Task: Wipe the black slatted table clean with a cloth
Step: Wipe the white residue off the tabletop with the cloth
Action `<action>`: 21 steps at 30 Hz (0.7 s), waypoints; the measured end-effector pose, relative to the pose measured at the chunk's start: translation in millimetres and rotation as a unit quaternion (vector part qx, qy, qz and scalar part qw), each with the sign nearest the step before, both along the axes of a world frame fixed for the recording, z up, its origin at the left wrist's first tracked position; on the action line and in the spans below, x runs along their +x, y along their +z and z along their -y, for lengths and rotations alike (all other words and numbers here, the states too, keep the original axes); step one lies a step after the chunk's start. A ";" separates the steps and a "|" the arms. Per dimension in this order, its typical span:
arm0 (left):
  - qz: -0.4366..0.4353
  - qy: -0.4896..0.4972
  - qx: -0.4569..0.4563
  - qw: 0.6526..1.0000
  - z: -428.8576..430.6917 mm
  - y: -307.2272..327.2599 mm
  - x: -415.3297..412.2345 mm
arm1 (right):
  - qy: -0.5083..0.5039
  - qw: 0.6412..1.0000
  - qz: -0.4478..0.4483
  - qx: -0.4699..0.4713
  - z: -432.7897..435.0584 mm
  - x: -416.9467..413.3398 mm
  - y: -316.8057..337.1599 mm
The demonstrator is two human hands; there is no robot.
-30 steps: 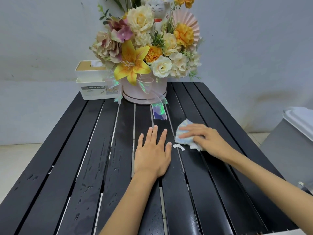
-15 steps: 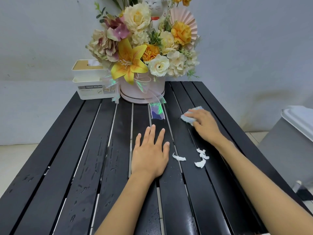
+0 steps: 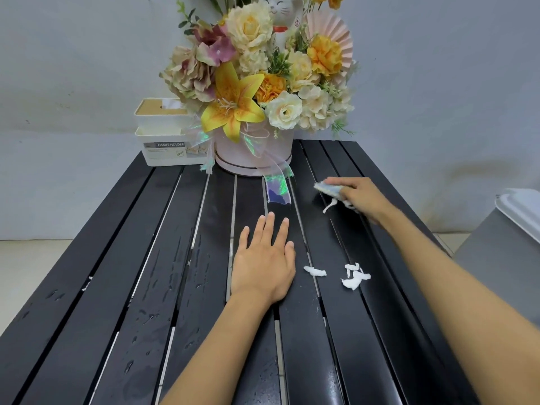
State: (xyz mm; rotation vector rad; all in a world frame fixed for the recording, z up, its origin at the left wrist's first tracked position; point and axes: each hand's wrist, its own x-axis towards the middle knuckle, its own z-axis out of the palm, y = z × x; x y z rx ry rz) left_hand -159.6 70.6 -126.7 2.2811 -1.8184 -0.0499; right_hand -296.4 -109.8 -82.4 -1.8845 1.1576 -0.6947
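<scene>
The black slatted table [image 3: 122, 287] fills the lower view, with water streaks on its left slats. My right hand [image 3: 358, 197] grips a small light-blue cloth [image 3: 327, 189] against the far right slats, just right of the flower box ribbon. A white shred [image 3: 330, 205] dangles from under that hand. My left hand [image 3: 264, 264] lies flat on the middle slats with fingers straight, holding nothing. Several white torn scraps [image 3: 355, 278] lie on the slats between my two forearms, and one more scrap [image 3: 315, 271] sits beside my left hand.
A round pink box of artificial flowers [image 3: 254, 153] stands at the table's far middle, its iridescent ribbon [image 3: 279, 190] trailing onto the slats. A white tissue holder [image 3: 163, 135] sits at the far left corner. A grey bin with a white lid [image 3: 514, 229] stands off the right side.
My right hand has carried the cloth away from me along the right slats toward the flower box, leaving white scraps behind it. My left hand has stayed flat in place.
</scene>
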 end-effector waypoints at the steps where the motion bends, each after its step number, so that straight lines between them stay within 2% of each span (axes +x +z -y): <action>1: 0.001 0.001 0.001 1.000 -0.3 0.3 0.1 | -0.010 1.000 -0.010 -0.012 2.6 6.8 -7.1; 4: -0.002 0.000 0.003 1.000 0.3 0.5 -0.1 | 0.003 0.995 -0.058 -0.087 -5.9 12.5 -16.5; 7: -0.002 0.000 -0.001 1.000 1.2 -0.2 -0.2 | 0.072 0.988 -0.076 -0.110 -35.8 1.3 -11.5; 10: -0.004 0.002 -0.003 1.000 0.9 -0.1 -0.5 | 0.148 0.983 -0.073 -0.078 -81.6 -16.0 -12.6; 12: -0.002 0.001 -0.003 1.000 0.7 0.5 -0.4 | 0.182 0.982 -0.048 -0.012 -100.5 -29.1 -6.8; 15: -0.004 0.000 -0.003 1.000 0.7 -0.1 -0.1 | 0.134 0.987 0.040 0.074 -92.9 -38.1 9.7; 18: -0.006 0.001 -0.006 1.000 0.9 -0.3 0.0 | 0.032 0.996 0.073 0.036 -51.6 -25.9 17.1; 21: -0.009 0.000 -0.001 1.000 1.3 -1.0 -0.3 | -0.008 1.000 0.026 -0.003 -15.4 -6.0 -2.5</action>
